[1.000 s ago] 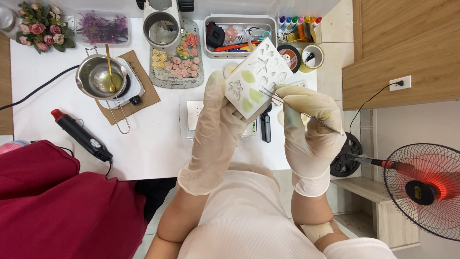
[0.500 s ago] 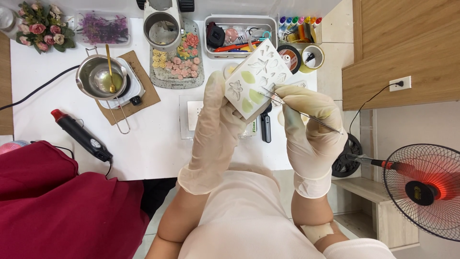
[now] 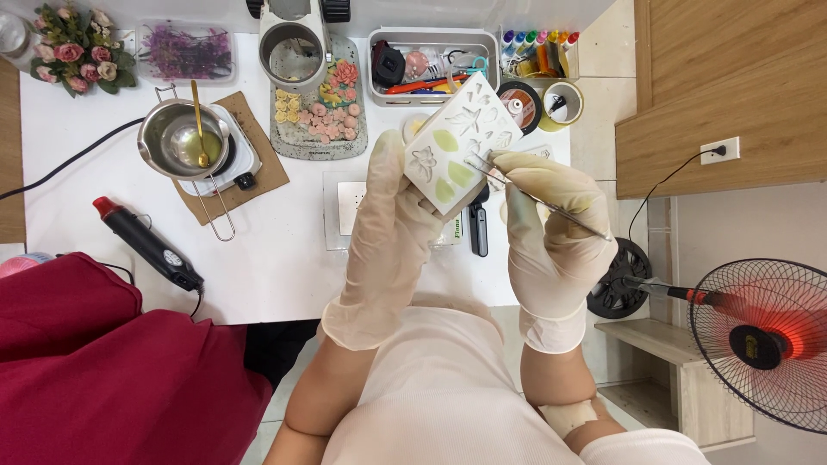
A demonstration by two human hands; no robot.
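Tweezers (image 3: pixel 538 200) work best here with the tips slid in shallow at a cavity's edge, so a cast piece lifts by its rim and the soft mould (image 3: pixel 461 142) is not gouged; tilting the mould toward the eyes and bracing one hand against the other would, I judge, keep the tips steady. The left hand (image 3: pixel 392 228), gloved, is closed around the white mould's near corner, thumb on its face, holding it tilted above the white table (image 3: pixel 284 267). Three leaf cavities look filled pale green; the butterfly and smaller shapes appear white. The right hand (image 3: pixel 551 228), also gloved, pinches the tweezers between thumb and fingers, the other fingers curled in; their tips touch the mould's right side at a small cavity, and whether they grip anything is too small to tell.
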